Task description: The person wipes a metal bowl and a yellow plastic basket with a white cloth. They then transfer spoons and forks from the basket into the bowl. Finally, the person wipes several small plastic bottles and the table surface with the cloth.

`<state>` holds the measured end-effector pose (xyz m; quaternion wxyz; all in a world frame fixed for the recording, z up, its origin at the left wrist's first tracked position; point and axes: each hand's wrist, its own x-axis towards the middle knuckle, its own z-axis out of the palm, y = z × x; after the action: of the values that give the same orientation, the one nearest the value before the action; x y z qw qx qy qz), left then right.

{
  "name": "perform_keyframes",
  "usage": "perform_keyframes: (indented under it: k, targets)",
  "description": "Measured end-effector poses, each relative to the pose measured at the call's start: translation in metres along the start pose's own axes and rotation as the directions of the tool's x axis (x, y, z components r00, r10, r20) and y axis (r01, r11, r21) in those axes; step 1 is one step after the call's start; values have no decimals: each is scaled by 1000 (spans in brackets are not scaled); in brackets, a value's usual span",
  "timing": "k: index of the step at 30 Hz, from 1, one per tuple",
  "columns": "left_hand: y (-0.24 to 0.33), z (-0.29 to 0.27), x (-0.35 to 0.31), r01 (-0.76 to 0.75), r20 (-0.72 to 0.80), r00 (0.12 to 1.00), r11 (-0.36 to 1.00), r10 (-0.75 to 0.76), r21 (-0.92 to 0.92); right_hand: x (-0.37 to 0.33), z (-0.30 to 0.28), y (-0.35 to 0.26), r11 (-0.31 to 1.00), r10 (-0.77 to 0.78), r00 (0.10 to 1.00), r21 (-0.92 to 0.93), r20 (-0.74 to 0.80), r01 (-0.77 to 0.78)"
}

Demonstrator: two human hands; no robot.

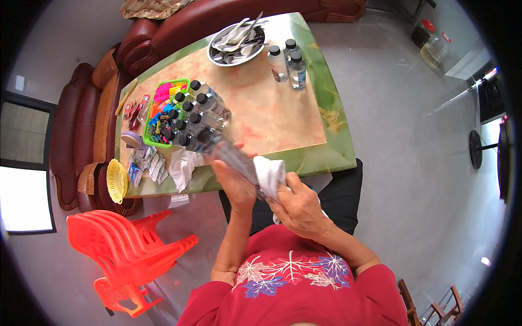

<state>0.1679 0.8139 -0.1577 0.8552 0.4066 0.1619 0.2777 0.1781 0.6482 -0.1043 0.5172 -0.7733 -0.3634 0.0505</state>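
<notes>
My left hand (pixel 237 185) is wrapped round a clear plastic bottle (pixel 236 160) with a dark cap, tilted with its cap end toward the far left. In my right hand (pixel 300 211) is a white cloth (pixel 270 171), pressed around the bottle's near end. Just beyond the bottle's cap, several similar black-capped bottles (pixel 206 119) stand close together on the table. Three more bottles (pixel 297 70) stand as a group at the far right of the tabletop. A crumpled white plastic bag or tissue (pixel 185 167) lies left of my left hand.
The stone-topped table (pixel 261 108) has a green border. On it are a bowl of cutlery (pixel 237 44), a green basket (pixel 157 142) of colourful small items, sachets (pixel 148 163) and a yellow basket (pixel 116 182). A red plastic chair (pixel 122 252) stands to my left, brown sofas behind.
</notes>
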Motion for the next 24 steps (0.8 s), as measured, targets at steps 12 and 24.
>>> perform_keyframes:
  k: [12, 24]
  targets:
    - [-14, 9, -37, 176, 289, 931, 967, -224, 183, 61, -13, 34, 971, 157, 987, 186, -21, -150]
    - [-15, 1, -13, 15, 141, 986, 876, -94, 482, 27, -3, 23, 986, -118, 988, -131, -97, 105]
